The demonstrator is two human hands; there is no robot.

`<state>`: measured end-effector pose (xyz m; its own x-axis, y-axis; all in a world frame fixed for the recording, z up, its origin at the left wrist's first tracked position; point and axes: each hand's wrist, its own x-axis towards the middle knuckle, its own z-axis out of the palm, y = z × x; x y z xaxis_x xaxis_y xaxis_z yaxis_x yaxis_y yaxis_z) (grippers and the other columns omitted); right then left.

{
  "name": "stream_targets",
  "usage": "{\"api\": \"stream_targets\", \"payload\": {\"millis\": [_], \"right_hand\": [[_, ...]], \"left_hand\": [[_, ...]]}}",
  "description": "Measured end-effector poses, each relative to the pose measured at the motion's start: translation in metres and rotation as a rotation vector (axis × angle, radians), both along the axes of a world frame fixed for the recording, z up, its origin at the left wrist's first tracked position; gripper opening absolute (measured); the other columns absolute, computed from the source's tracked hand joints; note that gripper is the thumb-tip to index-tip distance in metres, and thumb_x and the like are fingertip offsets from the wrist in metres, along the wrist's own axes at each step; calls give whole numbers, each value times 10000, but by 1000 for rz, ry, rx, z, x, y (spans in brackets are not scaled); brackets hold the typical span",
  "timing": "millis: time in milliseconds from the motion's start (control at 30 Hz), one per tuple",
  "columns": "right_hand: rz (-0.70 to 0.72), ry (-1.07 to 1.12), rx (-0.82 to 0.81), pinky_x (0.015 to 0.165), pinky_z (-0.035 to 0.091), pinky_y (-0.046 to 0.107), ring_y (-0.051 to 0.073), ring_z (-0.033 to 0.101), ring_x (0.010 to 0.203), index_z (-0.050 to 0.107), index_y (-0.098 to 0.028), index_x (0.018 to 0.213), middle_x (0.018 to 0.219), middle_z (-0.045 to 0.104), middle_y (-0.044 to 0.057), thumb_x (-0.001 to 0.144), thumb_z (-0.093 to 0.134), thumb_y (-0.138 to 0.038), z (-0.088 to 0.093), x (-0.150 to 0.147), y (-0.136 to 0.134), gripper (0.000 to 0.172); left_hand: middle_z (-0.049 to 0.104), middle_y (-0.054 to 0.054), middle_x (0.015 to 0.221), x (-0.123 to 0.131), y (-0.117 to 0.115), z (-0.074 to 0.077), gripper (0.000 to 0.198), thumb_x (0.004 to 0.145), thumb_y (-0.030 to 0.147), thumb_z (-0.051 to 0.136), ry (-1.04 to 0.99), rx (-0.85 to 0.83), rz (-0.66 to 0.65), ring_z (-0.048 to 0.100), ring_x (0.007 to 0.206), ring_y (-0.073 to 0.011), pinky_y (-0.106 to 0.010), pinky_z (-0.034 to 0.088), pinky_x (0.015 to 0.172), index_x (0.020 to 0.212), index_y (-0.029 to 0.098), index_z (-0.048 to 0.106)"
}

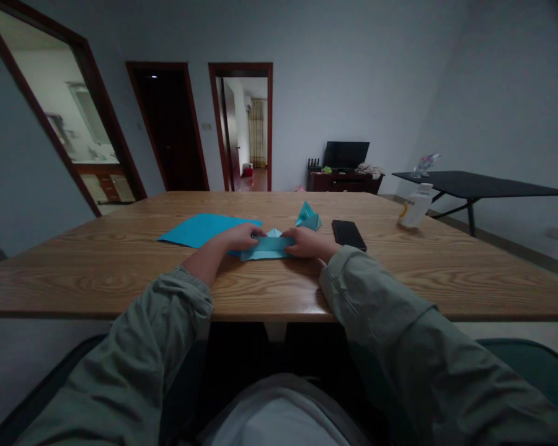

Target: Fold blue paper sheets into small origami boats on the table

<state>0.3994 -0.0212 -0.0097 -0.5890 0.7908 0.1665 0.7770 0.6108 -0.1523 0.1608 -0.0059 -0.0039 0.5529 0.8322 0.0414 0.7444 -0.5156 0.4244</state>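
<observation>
A partly folded piece of light blue paper (pixel 268 248) lies near the middle of the wooden table (pixel 260 291), with a pale pointed peak at its far edge. My left hand (pixel 240 238) grips its left end, fingers closed at the upper edge. At the right end my right hand (pixel 307 242) holds the same paper, thumb and fingers pressed together. Flat blue sheets (pixel 204 228) rest just beyond and left of my left hand. Behind my right hand stands a small folded blue paper shape (pixel 309 217).
A black phone (pixel 348 235) lies right of my right hand. Farther right, a white container (pixel 415 205) stands near the table's far right edge. Beyond it is a black table (pixel 483 184). A television (pixel 346 155) sits on a low cabinet by the wall.
</observation>
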Motion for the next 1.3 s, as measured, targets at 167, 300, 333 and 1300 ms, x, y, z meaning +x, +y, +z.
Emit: {"api": "stream_targets", "payload": {"millis": [167, 300, 333, 1300], "right_hand": [[-21, -163, 84, 794, 464, 286, 259, 668, 937, 694, -166, 1126, 1055, 717, 131, 789, 578, -272, 9, -21, -7, 371], [-60, -166, 66, 730, 452, 270, 240, 672, 877, 710, -165, 1076, 997, 728, 126, 787, 560, -247, 13, -22, -10, 335], [-63, -148, 67, 721, 449, 268, 236, 671, 866, 709, -165, 1077, 988, 730, 125, 786, 561, -245, 13, -21, -10, 337], [-114, 231, -194, 612, 427, 242, 144, 574, 681, 701, -126, 871, 780, 674, 45, 765, 605, -181, 21, 41, 3, 153]], "left_hand": [[723, -30, 1030, 18, -2, 4, 478, 700, 138, 506, 66, 34, -29, 631, 872, -180, -251, 483, 811, 1139, 174, 690], [720, -23, 1047, 24, -4, 5, 466, 705, 130, 518, 69, 12, -1, 628, 912, -188, -258, 478, 851, 1135, 185, 689], [717, -21, 1062, 24, -4, 5, 467, 711, 136, 524, 60, 3, -3, 628, 932, -190, -258, 476, 865, 1146, 190, 684], [598, -94, 1322, 28, 4, -9, 598, 742, 282, 594, 196, 14, 42, 580, 1136, -246, -300, 446, 940, 1334, 214, 542]]}}
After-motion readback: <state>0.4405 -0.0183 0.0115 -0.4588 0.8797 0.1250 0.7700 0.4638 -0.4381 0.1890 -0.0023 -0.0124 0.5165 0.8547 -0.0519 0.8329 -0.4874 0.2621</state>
